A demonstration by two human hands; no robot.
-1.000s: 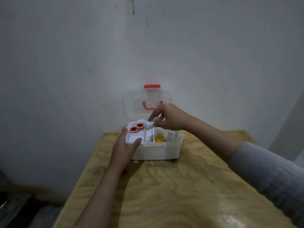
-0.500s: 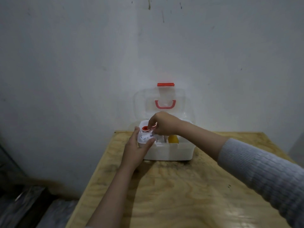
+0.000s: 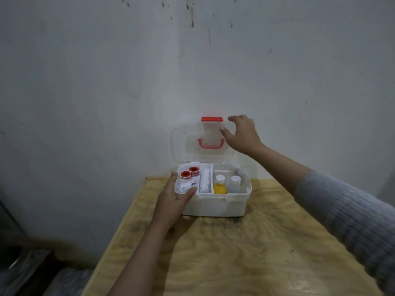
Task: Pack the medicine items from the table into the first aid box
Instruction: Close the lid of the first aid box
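White plastic first aid box (image 3: 213, 207) at the far edge of the plywood table (image 3: 235, 253), clear lid (image 3: 186, 144) upright against the wall. Head view only. Right hand (image 3: 242, 135) now up at the lid's top edge beside the red latch (image 3: 212, 119), fingers spread and empty; half a second ago down over the left tray, setting a small item in. Left hand (image 3: 175, 197) still braced on the box's front-left corner, thumb on the rim, fingers loosely wrapped around the wall, pinching nothing. Inside: two red-capped rolls (image 3: 189, 173) at the tray's back, a labelled white packet (image 3: 188, 185) in front of them, a white bandage roll (image 3: 205, 180) in the middle slot, a yellow bottle (image 3: 220, 184) and a clear bottle (image 3: 235, 183) in the right compartment. No medicine items visible on the bare wood. Probably packing finished, closing the lid next. Worth watching: tall bottle caps near rim height, possible fouling of the lid on the way down.
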